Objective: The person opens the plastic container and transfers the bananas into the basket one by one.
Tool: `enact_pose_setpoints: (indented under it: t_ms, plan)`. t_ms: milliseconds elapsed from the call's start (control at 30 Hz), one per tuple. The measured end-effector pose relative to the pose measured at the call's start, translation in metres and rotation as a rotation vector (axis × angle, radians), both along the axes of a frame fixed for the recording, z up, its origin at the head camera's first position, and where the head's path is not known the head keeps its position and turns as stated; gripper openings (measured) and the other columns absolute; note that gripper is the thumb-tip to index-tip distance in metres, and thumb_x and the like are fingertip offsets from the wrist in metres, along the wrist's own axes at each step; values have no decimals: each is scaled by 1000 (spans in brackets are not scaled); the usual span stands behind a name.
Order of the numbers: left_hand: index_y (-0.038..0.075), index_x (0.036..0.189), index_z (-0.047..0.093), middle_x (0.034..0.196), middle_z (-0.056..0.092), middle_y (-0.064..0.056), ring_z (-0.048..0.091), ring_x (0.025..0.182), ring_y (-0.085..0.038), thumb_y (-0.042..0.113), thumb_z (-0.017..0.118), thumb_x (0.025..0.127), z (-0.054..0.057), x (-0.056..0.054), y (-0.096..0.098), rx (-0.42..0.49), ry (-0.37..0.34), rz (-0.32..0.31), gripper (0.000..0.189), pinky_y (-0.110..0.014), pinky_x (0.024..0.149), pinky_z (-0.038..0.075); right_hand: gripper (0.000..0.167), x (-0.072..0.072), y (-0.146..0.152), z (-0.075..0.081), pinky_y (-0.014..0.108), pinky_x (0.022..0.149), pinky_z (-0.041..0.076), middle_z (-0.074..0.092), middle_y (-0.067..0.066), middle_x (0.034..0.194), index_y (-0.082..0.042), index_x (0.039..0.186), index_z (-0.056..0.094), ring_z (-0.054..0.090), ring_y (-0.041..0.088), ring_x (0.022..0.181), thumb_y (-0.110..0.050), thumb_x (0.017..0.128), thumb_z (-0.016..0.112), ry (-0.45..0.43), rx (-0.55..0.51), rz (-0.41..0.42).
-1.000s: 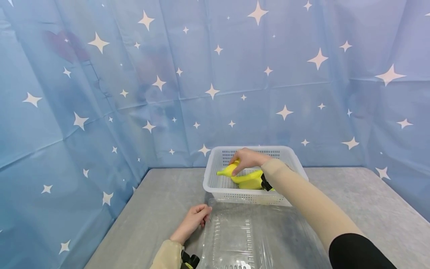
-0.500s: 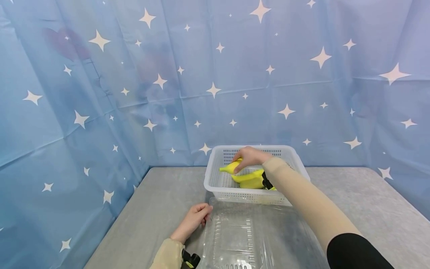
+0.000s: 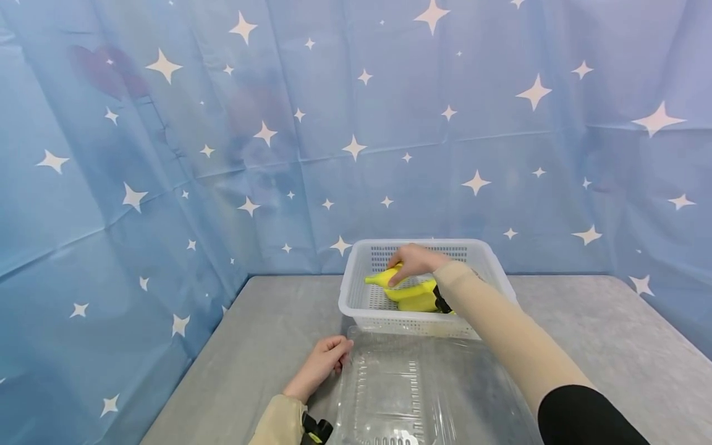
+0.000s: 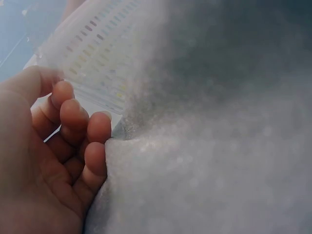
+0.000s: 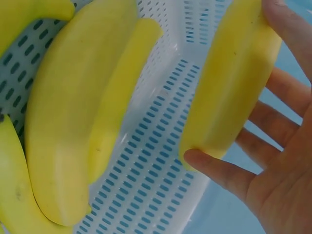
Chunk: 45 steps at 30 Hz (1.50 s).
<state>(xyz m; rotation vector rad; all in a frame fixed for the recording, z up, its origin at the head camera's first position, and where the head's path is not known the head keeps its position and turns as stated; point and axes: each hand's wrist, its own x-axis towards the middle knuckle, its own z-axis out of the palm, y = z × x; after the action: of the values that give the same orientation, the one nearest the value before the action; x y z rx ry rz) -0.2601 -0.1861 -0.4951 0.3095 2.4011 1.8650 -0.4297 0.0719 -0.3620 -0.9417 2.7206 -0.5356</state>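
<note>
My right hand (image 3: pixel 413 262) is over the white basket (image 3: pixel 350 306) and holds a yellow banana (image 5: pixel 231 78) between thumb and fingers. In the right wrist view that banana tilts along the basket's side wall. Several other bananas (image 5: pixel 73 117) lie on the basket floor beside it. My left hand (image 3: pixel 322 364) is at the upper left corner of a clear plastic clamshell box (image 3: pixel 384 389). Its thumb and forefinger pinch the box's thin edge, while the other fingers are curled below, as the left wrist view shows. The box looks unfolded and lies in front of the basket.
The grey tabletop (image 3: pixel 267 321) spreads out to both sides of the basket. A blue curtain with white stars (image 3: pixel 356 148) hangs behind and to the left. My right forearm crosses over the basket's front right corner and the box.
The banana in my right hand has shifted slightly back and to the right in the basket. My left hand stays at the box's corner. The whole head view has shifted a little.
</note>
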Motion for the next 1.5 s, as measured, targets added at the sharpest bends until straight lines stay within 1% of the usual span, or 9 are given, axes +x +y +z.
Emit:
enact_pose_setpoints:
  t_ms: [300, 533, 700, 767, 1000, 1067, 1267, 1400, 1500]
  plan:
    - [0, 71, 51, 61, 51, 0, 45, 53, -14, 27, 56, 98, 1, 0, 0, -2, -15, 11, 39, -25, 50, 39, 52, 0, -4, -2, 42, 91, 48, 65, 4, 118, -10, 119, 68, 58, 23, 110, -39, 78, 81, -9, 4, -9]
    - [0, 70, 51, 60, 51, 0, 44, 52, -13, 28, 58, 97, 1, -1, 0, -1, -17, 1, 39, -24, 50, 39, 51, -2, -3, -10, 40, 90, 49, 66, 2, 115, -12, 119, 69, 60, 21, 107, -42, 79, 80, -12, 40, -1]
    - [-1, 71, 51, 60, 51, 1, 44, 52, -13, 28, 57, 98, 1, -1, 1, -8, -17, 2, 40, -24, 50, 38, 49, -4, -4, -14, 39, 88, 50, 66, 2, 114, -11, 118, 70, 60, 20, 105, -39, 80, 79, -23, 38, -1]
    - [-1, 71, 51, 60, 50, 2, 44, 53, -13, 26, 56, 98, 3, 0, 1, -6, -17, 5, 39, -24, 50, 38, 48, -4, -4, -15, 40, 88, 50, 66, 3, 115, -11, 118, 69, 60, 21, 105, -39, 80, 79, -31, 39, -5]
    - [-6, 71, 49, 60, 50, 1, 43, 53, -14, 18, 55, 99, 15, 7, 4, -12, -19, -2, 37, -24, 51, 38, 46, -3, -5, -18, 42, 91, 48, 65, 2, 118, -13, 118, 69, 58, 23, 111, -42, 83, 76, -36, 92, -3]
    - [-5, 71, 50, 60, 50, 1, 43, 53, -13, 19, 55, 99, 14, 6, 4, -8, -24, -2, 37, -24, 51, 38, 46, -2, -5, -18, 42, 92, 48, 64, 2, 118, -13, 119, 69, 58, 23, 111, -42, 83, 76, -38, 96, -4]
    - [-1, 70, 50, 60, 50, 2, 43, 53, -12, 26, 57, 98, 2, -2, 0, -2, -17, -8, 39, -24, 51, 38, 45, -5, -6, -19, 41, 91, 48, 66, 1, 115, -14, 117, 70, 59, 20, 107, -41, 82, 77, -44, 114, 7]
    - [1, 70, 50, 60, 50, 2, 44, 52, -11, 28, 57, 98, -1, -3, -1, 1, -7, -22, 40, -23, 50, 38, 43, -6, -6, -21, 41, 92, 47, 66, -1, 113, -16, 113, 72, 59, 19, 106, -42, 80, 79, -56, 125, -7]
    - [1, 70, 50, 60, 49, 3, 44, 52, -11, 28, 56, 98, -2, -3, -1, -1, -3, -27, 40, -23, 50, 38, 42, -5, -6, -21, 42, 94, 46, 65, -2, 113, -17, 112, 72, 58, 20, 110, -42, 80, 79, -61, 142, -12]
